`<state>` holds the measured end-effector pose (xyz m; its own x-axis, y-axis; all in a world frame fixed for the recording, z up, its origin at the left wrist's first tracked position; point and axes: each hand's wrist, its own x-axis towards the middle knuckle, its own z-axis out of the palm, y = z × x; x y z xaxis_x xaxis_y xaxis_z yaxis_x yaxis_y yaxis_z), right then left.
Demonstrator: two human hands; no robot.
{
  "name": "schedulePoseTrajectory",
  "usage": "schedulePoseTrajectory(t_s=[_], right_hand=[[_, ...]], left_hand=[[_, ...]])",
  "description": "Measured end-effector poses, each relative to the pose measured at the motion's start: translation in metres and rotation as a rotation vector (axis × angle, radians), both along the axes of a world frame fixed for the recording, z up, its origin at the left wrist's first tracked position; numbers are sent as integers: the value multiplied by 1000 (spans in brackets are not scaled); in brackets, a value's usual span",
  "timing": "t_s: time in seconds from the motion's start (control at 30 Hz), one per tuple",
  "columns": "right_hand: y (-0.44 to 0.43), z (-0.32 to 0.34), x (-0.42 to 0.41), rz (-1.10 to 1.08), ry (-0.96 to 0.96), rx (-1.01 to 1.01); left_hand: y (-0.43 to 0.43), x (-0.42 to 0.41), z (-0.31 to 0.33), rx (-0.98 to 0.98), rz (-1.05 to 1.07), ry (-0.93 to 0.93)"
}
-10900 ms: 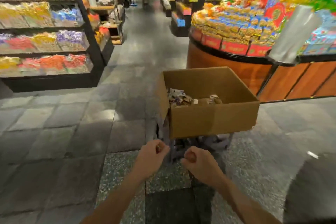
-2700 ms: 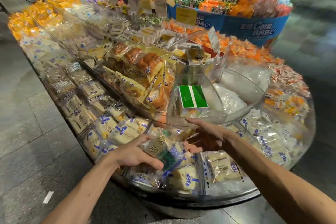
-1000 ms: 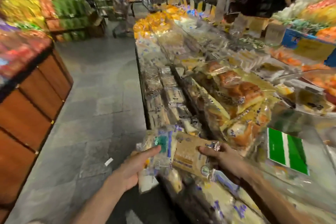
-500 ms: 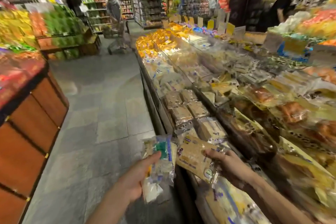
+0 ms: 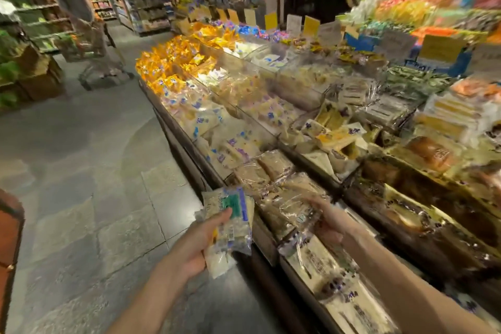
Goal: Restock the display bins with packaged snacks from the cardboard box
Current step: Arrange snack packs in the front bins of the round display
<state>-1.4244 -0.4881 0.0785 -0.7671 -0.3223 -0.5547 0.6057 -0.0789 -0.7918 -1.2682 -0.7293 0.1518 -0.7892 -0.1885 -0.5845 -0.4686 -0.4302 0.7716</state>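
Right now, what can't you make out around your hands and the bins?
Head view only:
- Right hand: whether it grips anything over the bin; motion blur.
- Packs in left hand: count and print, blurred.
- Price cards: too small, blurred.
- Cardboard box: out of frame.

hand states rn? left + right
left hand: holds a bundle of snack packets, thumb over the front.
right hand: on a tan packet; too blurred to tell whether it grips.
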Motion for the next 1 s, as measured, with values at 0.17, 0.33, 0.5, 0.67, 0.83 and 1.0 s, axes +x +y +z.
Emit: schedulePoseTrajectory(t_s=[0.17,0.33,0.5,0.67,0.83,1.0], right_hand=[[-50,3,-59,-235,-66,-22],[-98,-8,-113,-354,-77,32],[-133,-22,-155,-519,-92,135],[-153,-34,-177,-592,-66,544],[-173,-36,-177,-498,14,976],[-181,-44,-173,-441,-15,1106]], left_hand=[[-49,-77,-6,1,-123,-1],[-102,-156,-25,15,-296,-29],[-162,-229,-35,10,-488,-53],[-191,-284,-42,-49,-664,-77],[-199,-322,-55,-65,-792,-73],[-187,-338,-45,-26,-872,-101]])
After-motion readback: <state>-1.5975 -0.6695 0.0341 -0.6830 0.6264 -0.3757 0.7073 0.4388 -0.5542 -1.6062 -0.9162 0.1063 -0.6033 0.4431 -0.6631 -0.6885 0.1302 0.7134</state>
